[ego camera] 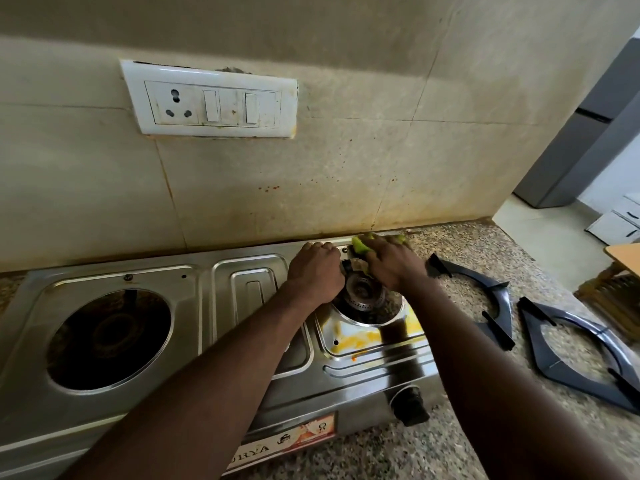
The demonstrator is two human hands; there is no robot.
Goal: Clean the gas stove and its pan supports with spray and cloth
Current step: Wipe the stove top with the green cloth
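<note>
A steel two-burner gas stove [194, 299] sits on the counter against the wall. My right hand [394, 263] presses a green cloth [362, 245] onto the stove's far right corner, behind the right burner [363, 292]. My left hand [317, 271] rests with curled fingers on the stove top just left of that burner; what it holds, if anything, is hidden. Yellow stains [360, 337] lie in front of the right burner. Two dark pan supports [491, 299] [581, 355] lie on the counter to the right. No spray bottle is in view.
The left burner opening [109, 337] is bare. A black knob [410, 405] sticks out of the stove front. A switch panel [211, 100] is on the stained tiled wall. The granite counter [460, 247] ends at the right, with a wooden object [620, 261] beyond.
</note>
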